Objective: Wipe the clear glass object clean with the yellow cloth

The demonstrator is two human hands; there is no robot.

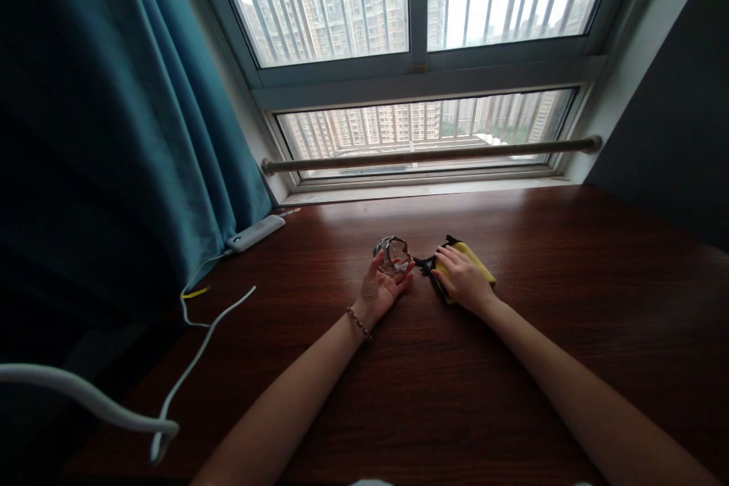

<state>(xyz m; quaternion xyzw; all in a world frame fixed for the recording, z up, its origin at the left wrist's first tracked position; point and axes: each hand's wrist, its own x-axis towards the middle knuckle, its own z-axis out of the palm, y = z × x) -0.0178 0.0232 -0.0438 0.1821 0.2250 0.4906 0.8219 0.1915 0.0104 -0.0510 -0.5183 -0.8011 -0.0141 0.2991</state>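
In the middle of the wooden surface my left hand, palm turned up, is closed around a clear, glass-like round object with a dark, shiny rim. A bead bracelet is on that wrist. To the right, my right hand lies over a yellow-and-black pouch-like object, its fingers on top and thumb at the near left side. Black strap-like ends stick out from this object toward the clear one. The palm hides part of the pouch-like object, and its exact kind does not show.
A white power strip lies at the back left by the blue curtain. White cable runs along the left side, with a yellow tie near it. A metal rail crosses before the window behind the brown wooden surface.
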